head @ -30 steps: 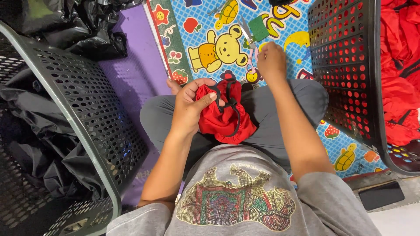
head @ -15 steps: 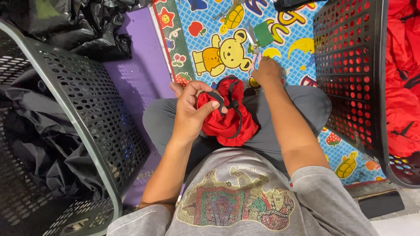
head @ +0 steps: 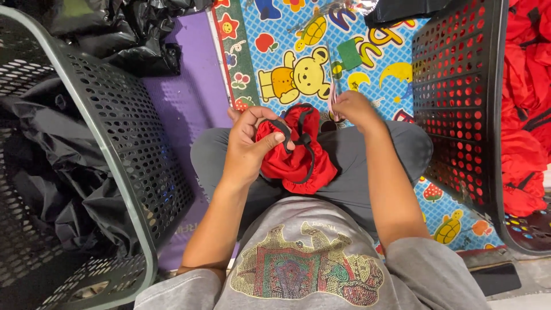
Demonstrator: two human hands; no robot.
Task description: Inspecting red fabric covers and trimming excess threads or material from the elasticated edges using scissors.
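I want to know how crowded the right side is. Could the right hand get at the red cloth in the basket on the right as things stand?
Probably yes: the right hand is beside that black basket, whose top looks open above the red cloth.

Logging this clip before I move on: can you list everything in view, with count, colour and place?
pouch: one, red with black strap, on the lap, in the left hand's grip
left basket: one, grey perforated, at the person's left, holding black fabric
right basket: one, black perforated, at the person's right, holding red fabric
black bags: a heap, top left, on the floor
mat: one, blue with cartoon animals, ahead of the knees
purple mat: one, left of the blue one
dark flat thing: one, bottom right, kind unclear
left hand: pinching the pouch's strap
right hand: closed beyond the pouch, near a thin pale strip; hold unclear
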